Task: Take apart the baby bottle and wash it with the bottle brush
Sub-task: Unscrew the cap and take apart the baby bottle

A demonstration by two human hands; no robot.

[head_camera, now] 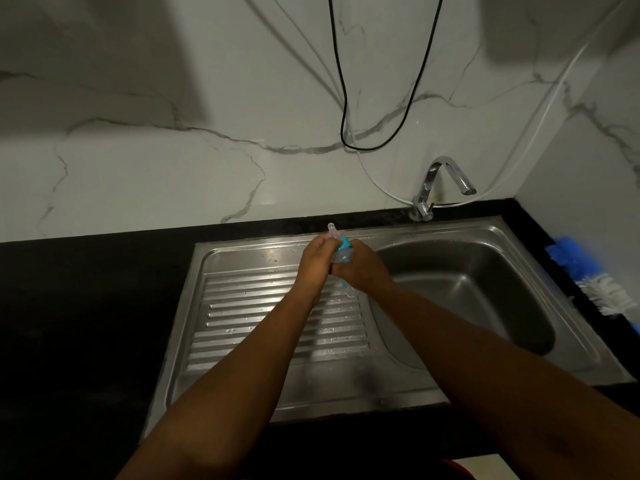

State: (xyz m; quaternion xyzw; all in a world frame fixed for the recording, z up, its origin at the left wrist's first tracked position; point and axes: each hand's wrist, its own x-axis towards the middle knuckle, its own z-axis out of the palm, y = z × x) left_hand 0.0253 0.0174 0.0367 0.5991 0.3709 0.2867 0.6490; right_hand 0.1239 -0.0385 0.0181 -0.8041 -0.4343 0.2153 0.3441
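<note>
A clear baby bottle with a teal collar and a clear teat sits between my two hands above the steel drainboard. My left hand grips its upper end near the teat. My right hand is curled round the bottle body, hiding most of it. The bottle brush, with blue and white bristles, lies on the black counter at the right edge, well apart from both hands.
A steel sink basin lies to the right of the drainboard, with a chrome tap behind it. Black counter surrounds the sink. A black cable and a white hose hang on the marble wall.
</note>
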